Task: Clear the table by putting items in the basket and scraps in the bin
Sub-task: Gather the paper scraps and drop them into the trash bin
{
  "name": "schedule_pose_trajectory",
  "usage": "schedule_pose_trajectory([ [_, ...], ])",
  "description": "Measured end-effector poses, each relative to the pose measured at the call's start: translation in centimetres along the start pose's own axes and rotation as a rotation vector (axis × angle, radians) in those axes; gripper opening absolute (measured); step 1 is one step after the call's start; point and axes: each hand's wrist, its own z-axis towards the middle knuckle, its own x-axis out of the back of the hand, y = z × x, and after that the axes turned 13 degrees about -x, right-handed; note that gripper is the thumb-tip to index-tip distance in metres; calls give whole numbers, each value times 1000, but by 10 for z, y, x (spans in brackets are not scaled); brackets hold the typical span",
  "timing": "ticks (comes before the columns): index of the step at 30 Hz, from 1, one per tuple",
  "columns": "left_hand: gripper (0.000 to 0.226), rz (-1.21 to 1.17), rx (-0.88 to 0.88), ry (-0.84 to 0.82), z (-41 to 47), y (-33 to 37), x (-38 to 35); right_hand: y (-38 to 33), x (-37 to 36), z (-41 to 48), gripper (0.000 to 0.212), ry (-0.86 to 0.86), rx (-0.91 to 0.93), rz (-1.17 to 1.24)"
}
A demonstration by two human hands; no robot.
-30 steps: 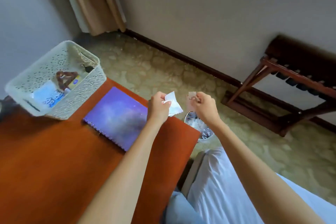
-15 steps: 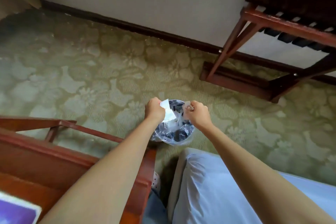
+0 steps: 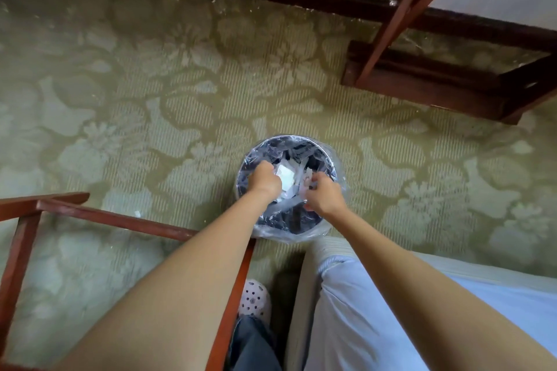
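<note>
both hands are now reaching lower, right down over the mouth of the bin, where half a second ago they were hovering above it; the view is also tipping further down, so the purple notebook corner is gone from the bottom left. the left hand is curling closed, and a white paper scrap is sitting just beyond its fingers, inside the clear liner; can't tell if it's still pinched or already let go. the right hand is pinching a smaller scrap at its fingertips, blurry though. more white bits are lying in the liner between the two hands. the red-brown table frame is crossing under the left forearm, a dark wooden rack is standing well beyond the fingers near the wall, and a pale blue bed edge is running under the right arm.
</note>
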Motion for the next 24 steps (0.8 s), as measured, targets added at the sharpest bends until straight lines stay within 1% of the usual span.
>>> schedule_pose_trajectory([
  [2, 44, -41, -6, -35, -3, -1, 0, -1, 0, -3, 40, -13, -2, -66],
  [4, 46, -89, -3, -22, -9, -1, 6, -4, 1, -10, 46, -8, 15, -117],
  [5, 45, -106, 9, -15, -13, 0, 11, -5, 2, -15, 46, -9, 24, -138],
  [8, 33, -103, 22, -1, -32, 8, 31, -15, 11, -39, 43, -1, 48, -177],
  [11, 31, -94, -22, 43, -65, 26, 63, -34, 27, -79, 38, 46, 115, -191],
  [15, 25, -152, -103, 194, -128, 58, 121, -72, 57, -156, 20, 171, 286, -235],
  [19, 29, -184, -178, 356, -211, 83, 188, -115, 84, -253, 26, 274, 497, -270],
  [24, 27, -88, -281, 625, -342, 82, 264, -154, 95, -385, 22, 398, 752, -310],
])
